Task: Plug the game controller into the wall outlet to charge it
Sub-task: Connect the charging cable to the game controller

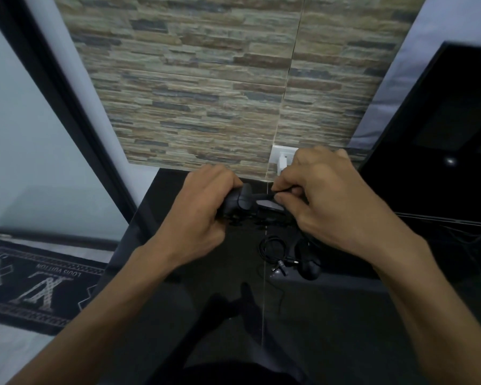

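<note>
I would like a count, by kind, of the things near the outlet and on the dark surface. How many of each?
Game controller, in the left hand: 1
Cable end, pinched by the right hand: 1
White charger in the wall outlet: 1
Coiled black cable: 1
Rounded black object, unclear what: 1
Total: 5

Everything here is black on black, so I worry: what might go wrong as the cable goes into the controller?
The right hand pinches a thin plug at the game controller, held by the left hand; its port is hard to see, so misalignment is possible. The coiled cable on the glossy surface might snag.
</note>
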A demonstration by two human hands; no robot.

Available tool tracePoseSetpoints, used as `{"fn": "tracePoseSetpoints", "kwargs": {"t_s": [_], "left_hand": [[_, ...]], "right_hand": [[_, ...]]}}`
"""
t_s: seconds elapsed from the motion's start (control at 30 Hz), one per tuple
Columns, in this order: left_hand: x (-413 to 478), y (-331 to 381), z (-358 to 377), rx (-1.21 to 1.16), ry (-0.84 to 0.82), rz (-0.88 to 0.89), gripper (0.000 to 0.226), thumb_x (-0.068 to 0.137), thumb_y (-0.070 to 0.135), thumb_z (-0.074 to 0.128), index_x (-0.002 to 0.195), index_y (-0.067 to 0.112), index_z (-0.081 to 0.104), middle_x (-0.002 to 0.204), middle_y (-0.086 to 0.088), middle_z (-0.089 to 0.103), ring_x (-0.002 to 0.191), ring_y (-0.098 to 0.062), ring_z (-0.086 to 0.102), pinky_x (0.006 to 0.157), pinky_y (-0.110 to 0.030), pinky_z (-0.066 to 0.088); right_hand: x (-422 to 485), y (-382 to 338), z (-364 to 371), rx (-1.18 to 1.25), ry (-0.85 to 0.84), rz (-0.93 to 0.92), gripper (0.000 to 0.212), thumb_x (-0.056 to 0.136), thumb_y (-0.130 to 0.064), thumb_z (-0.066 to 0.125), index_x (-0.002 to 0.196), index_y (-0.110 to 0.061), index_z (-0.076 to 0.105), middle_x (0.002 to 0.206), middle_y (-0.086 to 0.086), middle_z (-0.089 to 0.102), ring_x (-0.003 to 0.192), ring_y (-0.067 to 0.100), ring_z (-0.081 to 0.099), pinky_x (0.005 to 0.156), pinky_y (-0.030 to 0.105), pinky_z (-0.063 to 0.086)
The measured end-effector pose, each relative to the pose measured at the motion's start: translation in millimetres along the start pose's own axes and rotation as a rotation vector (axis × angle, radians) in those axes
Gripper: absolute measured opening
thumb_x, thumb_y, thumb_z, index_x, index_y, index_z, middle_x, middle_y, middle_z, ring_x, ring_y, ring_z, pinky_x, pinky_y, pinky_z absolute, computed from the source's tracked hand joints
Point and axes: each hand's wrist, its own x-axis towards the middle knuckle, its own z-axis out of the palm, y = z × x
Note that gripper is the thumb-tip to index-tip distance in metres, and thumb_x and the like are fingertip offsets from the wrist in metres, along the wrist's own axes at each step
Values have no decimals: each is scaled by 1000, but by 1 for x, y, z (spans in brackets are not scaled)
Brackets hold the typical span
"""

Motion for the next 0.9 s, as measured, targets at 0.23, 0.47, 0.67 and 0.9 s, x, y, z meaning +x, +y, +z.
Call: {"fn": "tracePoseSetpoints", "kwargs": {"t_s": [0.23, 0.47, 0.67, 0.9], "left_hand": [[-5, 2, -4, -105, 30, -37, 35, 65, -16, 61, 91, 7, 55, 86, -2, 54, 81, -21, 49, 65, -47, 45], [-16, 8, -5, -192, 14, -93, 30, 68, -14, 62, 93, 3, 59, 89, -7, 58, 81, -25, 55, 67, -43, 45], [-17, 7, 0, -257, 13, -170, 31, 68, -6, 62, 96, 7, 57, 92, -4, 59, 84, -22, 57, 69, -37, 45], [-15, -5, 0, -463, 95, -384, 50, 72, -20, 66, 98, 20, 52, 94, 4, 64, 89, -18, 64, 73, -37, 55]], "right_hand": [[-1, 0, -4, 42, -32, -53, 5, 92, -20, 72, 90, -16, 74, 84, -6, 51, 86, 14, 45, 83, 26, 24], [-2, 1, 0, 132, -94, -70, 4, 92, -21, 73, 90, -18, 76, 77, -18, 45, 80, 5, 45, 72, 13, 28], [-7, 9, -6, 193, -72, -48, 23, 89, -39, 73, 109, -27, 76, 93, -12, 65, 89, 7, 60, 86, 35, 50], [-51, -1, 18, 500, 551, 241, 9, 94, -30, 71, 86, -30, 67, 75, -8, 65, 65, 1, 60, 59, 5, 43]]}}
